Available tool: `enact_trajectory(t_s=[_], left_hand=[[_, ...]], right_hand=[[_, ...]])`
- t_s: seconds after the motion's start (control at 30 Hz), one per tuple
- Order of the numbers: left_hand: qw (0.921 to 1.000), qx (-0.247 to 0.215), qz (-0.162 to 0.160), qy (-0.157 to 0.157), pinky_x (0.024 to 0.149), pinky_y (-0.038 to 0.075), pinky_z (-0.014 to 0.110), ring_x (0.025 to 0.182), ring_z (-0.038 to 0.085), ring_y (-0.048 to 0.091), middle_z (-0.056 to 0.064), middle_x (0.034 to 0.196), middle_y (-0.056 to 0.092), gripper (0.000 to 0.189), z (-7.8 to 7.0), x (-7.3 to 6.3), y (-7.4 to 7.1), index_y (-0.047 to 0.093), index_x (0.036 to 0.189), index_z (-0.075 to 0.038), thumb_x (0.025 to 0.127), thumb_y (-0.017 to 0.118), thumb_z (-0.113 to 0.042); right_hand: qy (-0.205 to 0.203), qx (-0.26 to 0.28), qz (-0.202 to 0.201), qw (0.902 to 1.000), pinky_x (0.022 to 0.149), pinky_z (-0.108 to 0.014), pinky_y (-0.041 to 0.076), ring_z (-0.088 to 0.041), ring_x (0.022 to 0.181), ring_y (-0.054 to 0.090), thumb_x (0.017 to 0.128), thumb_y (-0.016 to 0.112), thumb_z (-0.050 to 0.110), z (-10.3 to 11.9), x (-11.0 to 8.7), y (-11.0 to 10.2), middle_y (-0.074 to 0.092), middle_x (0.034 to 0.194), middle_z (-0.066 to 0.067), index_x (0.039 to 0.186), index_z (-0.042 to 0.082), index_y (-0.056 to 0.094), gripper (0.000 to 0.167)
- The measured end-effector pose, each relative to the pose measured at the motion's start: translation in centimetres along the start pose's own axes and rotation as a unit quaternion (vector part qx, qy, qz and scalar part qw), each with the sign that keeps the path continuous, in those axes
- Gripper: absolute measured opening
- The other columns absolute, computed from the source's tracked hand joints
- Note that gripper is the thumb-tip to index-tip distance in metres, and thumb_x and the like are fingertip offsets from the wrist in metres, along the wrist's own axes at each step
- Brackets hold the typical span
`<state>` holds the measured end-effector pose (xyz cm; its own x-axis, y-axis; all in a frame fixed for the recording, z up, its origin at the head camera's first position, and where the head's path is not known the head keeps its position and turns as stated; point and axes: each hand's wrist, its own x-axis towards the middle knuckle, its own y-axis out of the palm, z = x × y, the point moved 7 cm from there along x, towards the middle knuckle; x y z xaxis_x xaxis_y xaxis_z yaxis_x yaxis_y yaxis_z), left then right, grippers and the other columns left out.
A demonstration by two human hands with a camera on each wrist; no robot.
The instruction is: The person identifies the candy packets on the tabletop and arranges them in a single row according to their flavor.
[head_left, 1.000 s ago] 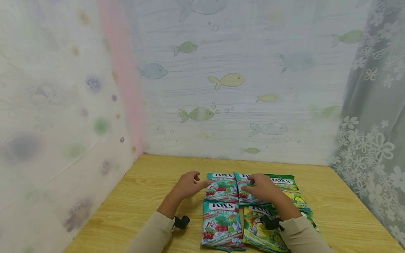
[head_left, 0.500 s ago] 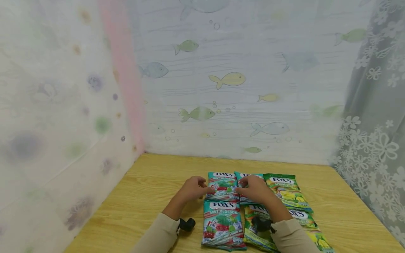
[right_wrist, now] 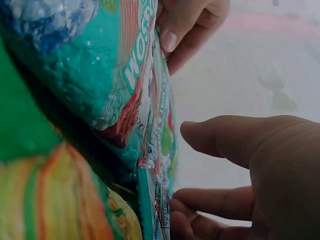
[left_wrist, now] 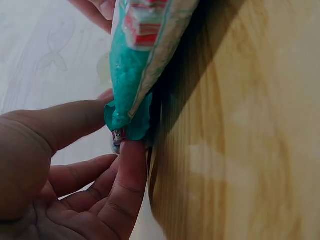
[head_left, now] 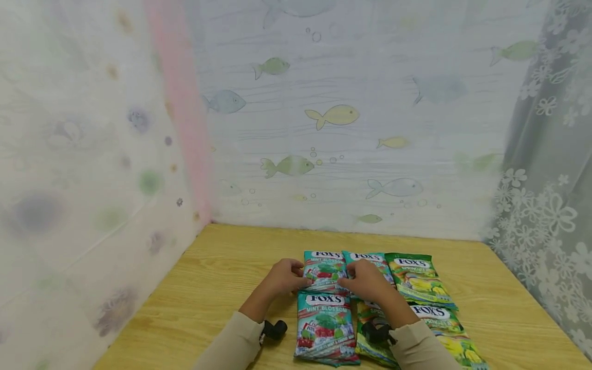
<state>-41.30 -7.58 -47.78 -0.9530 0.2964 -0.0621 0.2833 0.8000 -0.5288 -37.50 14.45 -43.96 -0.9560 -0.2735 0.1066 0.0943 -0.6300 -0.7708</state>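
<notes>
My left hand (head_left: 282, 277) is at the left edge of the upper left teal Mint Blossom candy bag (head_left: 325, 270). Its thumb and fingers pinch that edge; the thumb tip is partly hidden in the left wrist view. My right hand (head_left: 367, 280) reaches to the bag's other side. In the right wrist view, the right thumb (right_wrist: 215, 135) stays clear of the bag while the other fingers (right_wrist: 210, 202) touch it low down. A second teal candy bag (head_left: 379, 263) lies partly under the right hand. Below sits another teal candy bag (head_left: 325, 326).
Yellow-green Springtea candy bags lie at right: one at the back (head_left: 418, 277), one in front (head_left: 444, 329), another (head_left: 370, 321) partly behind the right forearm. The wooden table (head_left: 222, 267) meets a fish-patterned curtain (head_left: 333, 154) behind and a floral sheet (head_left: 92, 205) at left.
My right hand has moved left, from over the second teal bag to the upper left bag. My left hand has shifted slightly right against its edge. The bags show no clear movement.
</notes>
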Motion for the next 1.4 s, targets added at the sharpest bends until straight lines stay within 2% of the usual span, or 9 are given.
enact_trajectory(t_s=[0.43, 0.73, 0.83, 0.9, 1.0, 1.1, 1.17, 1.27, 1.4], left_hand=[[0.9997, -0.010, -0.002, -0.024, 0.070, 0.061, 0.034, 0.083, 0.019, 0.069, 0.010, 0.109, 0.069, 0.056, -0.1, -0.1, 0.1, 0.062, 0.136, 0.003, 0.090, 0.083, -0.021], [0.9997, -0.016, 0.008, -0.014, 0.065, 0.059, 0.031, 0.079, 0.019, 0.068, 0.007, 0.102, 0.070, 0.049, -0.2, -0.3, 0.2, 0.065, 0.133, 0.002, 0.091, 0.081, -0.019], [0.9997, -0.019, 0.009, -0.011, 0.066, 0.058, 0.031, 0.080, 0.019, 0.068, 0.008, 0.105, 0.068, 0.051, -0.2, -0.2, 0.2, 0.063, 0.135, 0.002, 0.092, 0.081, -0.018], [0.9997, -0.020, 0.008, -0.006, 0.066, 0.058, 0.032, 0.081, 0.020, 0.067, 0.010, 0.107, 0.067, 0.052, -0.3, -0.2, 0.1, 0.062, 0.137, 0.002, 0.092, 0.081, -0.017], [0.9997, -0.022, 0.005, 0.005, 0.066, 0.058, 0.033, 0.082, 0.020, 0.066, 0.011, 0.109, 0.066, 0.053, -0.4, -0.2, 0.0, 0.061, 0.137, 0.002, 0.091, 0.081, -0.015], [0.9997, -0.022, 0.002, 0.012, 0.067, 0.059, 0.034, 0.083, 0.020, 0.065, 0.012, 0.110, 0.065, 0.054, -0.6, -0.2, -0.1, 0.062, 0.138, 0.002, 0.090, 0.082, -0.014], [0.9997, -0.021, 0.001, 0.014, 0.067, 0.060, 0.034, 0.084, 0.020, 0.065, 0.012, 0.110, 0.066, 0.054, -0.7, -0.2, -0.2, 0.062, 0.137, 0.001, 0.090, 0.083, -0.013], [0.9995, -0.024, 0.002, 0.020, 0.068, 0.061, 0.033, 0.086, 0.020, 0.065, 0.011, 0.110, 0.066, 0.054, -0.8, -0.2, -0.3, 0.063, 0.138, 0.000, 0.089, 0.082, -0.013], [0.9990, -0.026, -0.003, 0.036, 0.072, 0.062, 0.034, 0.092, 0.020, 0.065, 0.009, 0.110, 0.067, 0.052, -1.0, -0.2, -0.6, 0.065, 0.138, -0.003, 0.090, 0.082, -0.012]], right_hand=[[0.014, -0.023, 0.008, 0.9996, 0.051, -0.029, 0.025, -0.014, 0.051, 0.025, 0.097, 0.073, 0.022, -0.4, 0.0, 0.6, 0.026, 0.058, 0.003, 0.064, 0.015, 0.041, 0.046], [0.016, 0.007, -0.002, 0.9998, 0.047, -0.027, 0.024, -0.013, 0.047, 0.022, 0.096, 0.075, 0.023, -0.2, -0.1, 0.8, 0.022, 0.054, 0.005, 0.060, 0.018, 0.039, 0.051], [0.018, 0.025, -0.007, 0.9995, 0.048, -0.028, 0.025, -0.013, 0.047, 0.023, 0.095, 0.076, 0.020, 0.1, -0.2, 0.7, 0.026, 0.053, 0.005, 0.060, 0.015, 0.049, 0.044], [0.023, 0.028, -0.010, 0.9993, 0.048, -0.028, 0.028, -0.013, 0.047, 0.027, 0.095, 0.076, 0.019, 0.1, -0.2, 0.7, 0.032, 0.053, 0.003, 0.066, 0.011, 0.062, 0.032], [0.032, 0.026, -0.019, 0.9990, 0.052, -0.030, 0.035, -0.013, 0.050, 0.038, 0.093, 0.076, 0.018, 0.1, -0.2, 0.6, 0.055, 0.062, -0.001, 0.089, 0.003, 0.077, 0.015], [0.040, 0.021, -0.022, 0.9987, 0.058, -0.032, 0.041, -0.014, 0.058, 0.049, 0.093, 0.077, 0.017, 0.1, -0.1, 0.6, 0.071, 0.084, -0.009, 0.111, -0.003, 0.077, 0.027], [0.040, 0.017, -0.026, 0.9987, 0.061, -0.033, 0.045, -0.013, 0.066, 0.056, 0.093, 0.077, 0.016, 0.2, -0.1, 0.6, 0.074, 0.102, -0.015, 0.121, -0.004, 0.074, 0.035], [0.045, 0.017, -0.027, 0.9985, 0.067, -0.035, 0.050, -0.016, 0.079, 0.064, 0.094, 0.076, 0.017, 0.2, -0.2, 0.6, 0.072, 0.117, -0.018, 0.127, -0.004, 0.071, 0.040], [0.052, 0.028, -0.024, 0.9979, 0.077, -0.043, 0.057, -0.031, 0.102, 0.070, 0.095, 0.075, 0.018, 0.2, -0.4, 0.7, 0.071, 0.123, -0.018, 0.131, -0.003, 0.069, 0.042]])
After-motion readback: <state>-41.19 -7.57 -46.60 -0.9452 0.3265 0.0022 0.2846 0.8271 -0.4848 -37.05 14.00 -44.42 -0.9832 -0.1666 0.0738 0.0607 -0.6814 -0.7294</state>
